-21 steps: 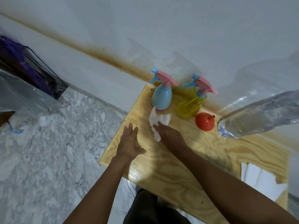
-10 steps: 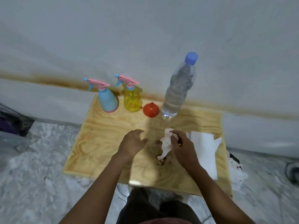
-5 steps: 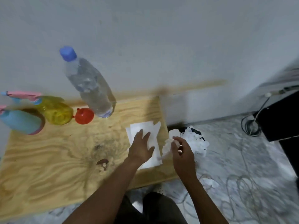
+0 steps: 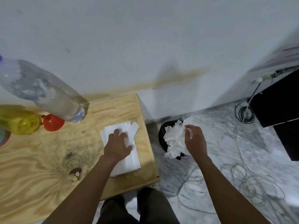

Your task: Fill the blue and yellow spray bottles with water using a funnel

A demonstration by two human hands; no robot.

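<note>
Cleanup, we judge, with pouring apparently finished: left hand curls its fingers onto the tissue stack, right hand seemingly pinches a crumpled tissue over the bin. The yellow spray bottle, funnel and water bottle stand untouched, far left.

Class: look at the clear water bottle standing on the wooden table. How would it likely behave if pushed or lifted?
The water bottle stands tall on a narrow base, so a push near the top would probably tip it. It seems to hold water, so it is likely heavy to lift. Its thin clear wall may dent under a firm grip.
</note>
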